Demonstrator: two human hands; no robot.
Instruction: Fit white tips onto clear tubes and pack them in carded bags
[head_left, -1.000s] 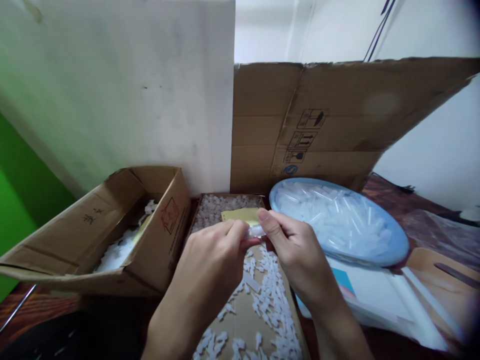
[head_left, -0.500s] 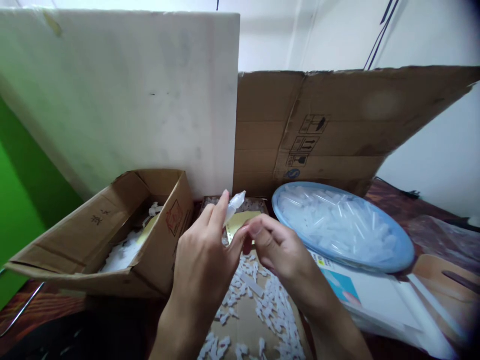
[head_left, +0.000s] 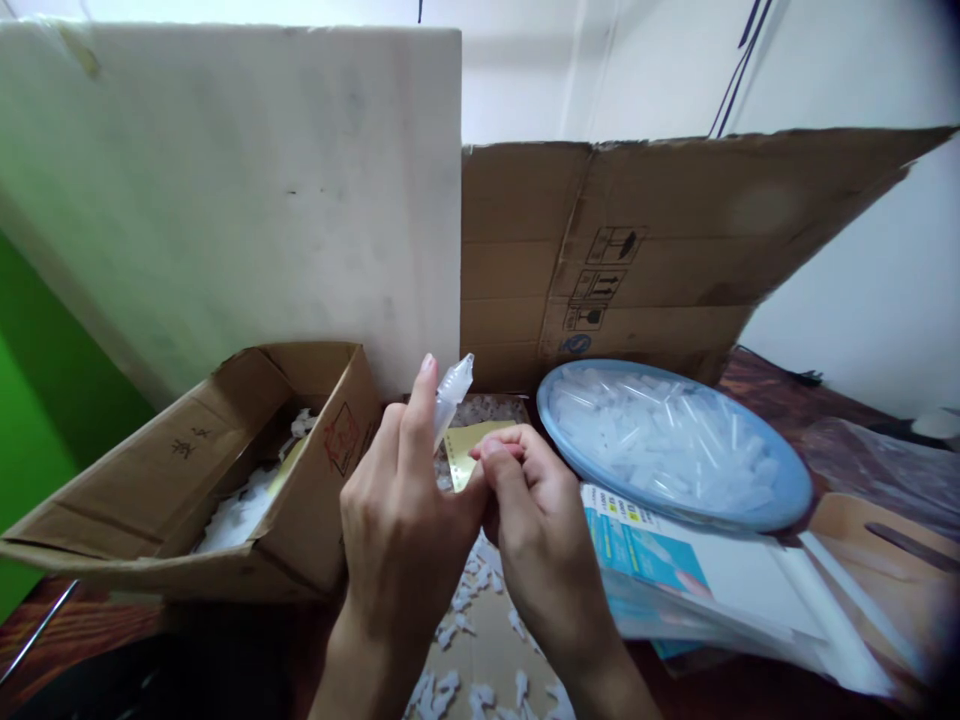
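Observation:
My left hand [head_left: 409, 500] is closed around a translucent plastic tube [head_left: 454, 385] whose narrow, ridged tip points up and away to the right. Its index finger lies along the tube, and the thumb reaches over to my right hand. My right hand [head_left: 536, 510] has its thumb and fingers pinched together at the left thumb; whatever sits in the pinch is hidden. Below both hands, many small white plastic pieces [head_left: 517, 625] are scattered on a cardboard sheet [head_left: 484, 655]. Behind the fingers a yellow card [head_left: 461, 450] shows in part.
On the left stands an open cardboard box [head_left: 292, 550] with white pieces inside. A blue oval basin [head_left: 555, 440] of clear tubes is at right, beside printed packets [head_left: 675, 570] and a tan wooden piece [head_left: 870, 530]. White board [head_left: 225, 200] and cardboard [head_left: 675, 230] stand behind.
My right hand has moved slightly left and closer against my left hand. The tube tip is a little higher and further left. The whole view has shifted slightly.

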